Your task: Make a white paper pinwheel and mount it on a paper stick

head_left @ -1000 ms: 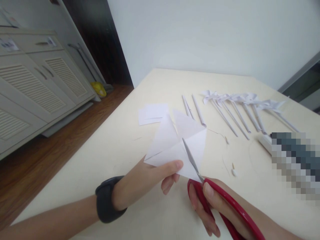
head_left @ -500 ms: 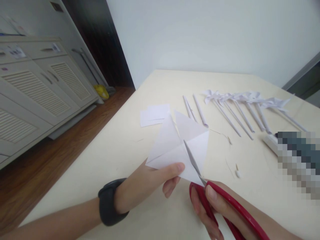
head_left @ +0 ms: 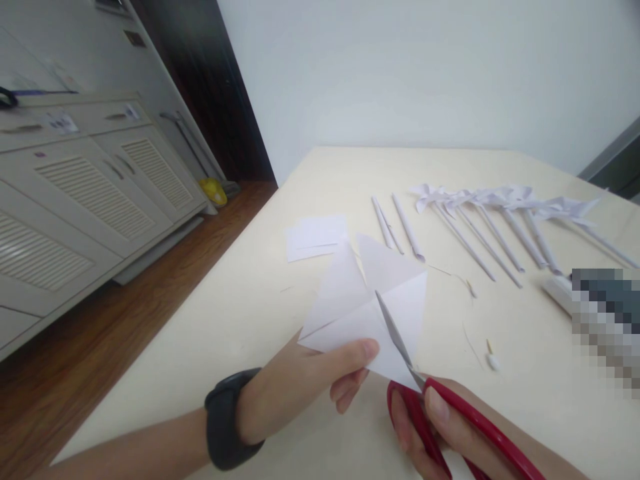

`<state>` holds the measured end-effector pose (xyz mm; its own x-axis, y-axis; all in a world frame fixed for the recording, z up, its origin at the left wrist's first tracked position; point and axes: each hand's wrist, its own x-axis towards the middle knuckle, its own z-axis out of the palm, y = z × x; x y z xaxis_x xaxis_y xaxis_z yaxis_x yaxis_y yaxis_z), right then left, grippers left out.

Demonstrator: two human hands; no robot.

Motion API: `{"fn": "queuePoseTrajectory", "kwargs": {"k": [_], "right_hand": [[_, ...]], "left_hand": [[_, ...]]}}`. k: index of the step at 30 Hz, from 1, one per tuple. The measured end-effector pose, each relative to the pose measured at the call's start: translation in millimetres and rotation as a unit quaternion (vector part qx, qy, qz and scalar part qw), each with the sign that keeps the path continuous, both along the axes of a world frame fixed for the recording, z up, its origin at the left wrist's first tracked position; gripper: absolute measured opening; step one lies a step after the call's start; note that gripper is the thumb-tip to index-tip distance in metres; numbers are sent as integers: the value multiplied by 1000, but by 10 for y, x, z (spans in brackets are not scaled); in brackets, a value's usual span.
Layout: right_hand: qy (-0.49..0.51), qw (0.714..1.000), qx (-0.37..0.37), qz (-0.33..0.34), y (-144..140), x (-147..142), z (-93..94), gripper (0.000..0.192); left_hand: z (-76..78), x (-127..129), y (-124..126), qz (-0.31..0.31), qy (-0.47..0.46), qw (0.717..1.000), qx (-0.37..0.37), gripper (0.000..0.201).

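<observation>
1. Head view: left hand (head_left: 320, 373) pinches the white paper square (head_left: 370, 307) above the counter (head_left: 240, 313), keeping it taut.
2. Right hand (head_left: 450, 433), clamped on red scissors (head_left: 425, 407), has the blades into the paper's diagonal.
3. Paper pinwheels (head_left: 500, 213) lie beyond the right hand.

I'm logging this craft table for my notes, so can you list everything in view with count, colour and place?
paper square: one, white, part cut, held above table
scissors: one, red handles, blades in the paper
paper pieces: a few, white, far left of table
rolled sticks: three, white, middle
pinwheels: several, white, far right
cabinets: pale, left
wristband: one, black, left wrist
left hand: pinching paper
right hand: in scissors
</observation>
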<state>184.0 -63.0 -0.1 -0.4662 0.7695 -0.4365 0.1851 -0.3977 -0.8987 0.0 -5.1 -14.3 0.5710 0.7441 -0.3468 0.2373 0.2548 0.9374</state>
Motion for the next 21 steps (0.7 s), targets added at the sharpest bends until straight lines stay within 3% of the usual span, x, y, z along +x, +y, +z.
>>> {"fn": "queuePoseTrajectory", "kwargs": {"k": [10, 17, 21], "right_hand": [[7, 998, 33, 55, 24, 27, -34, 56], [23, 998, 55, 32, -25, 21, -215, 56], [11, 998, 55, 34, -46, 25, -35, 57]], "left_hand": [[26, -9, -3, -13, 15, 1000, 10, 47], [48, 12, -8, -8, 16, 1000, 17, 46], [55, 4, -10, -9, 30, 999, 27, 47]]}}
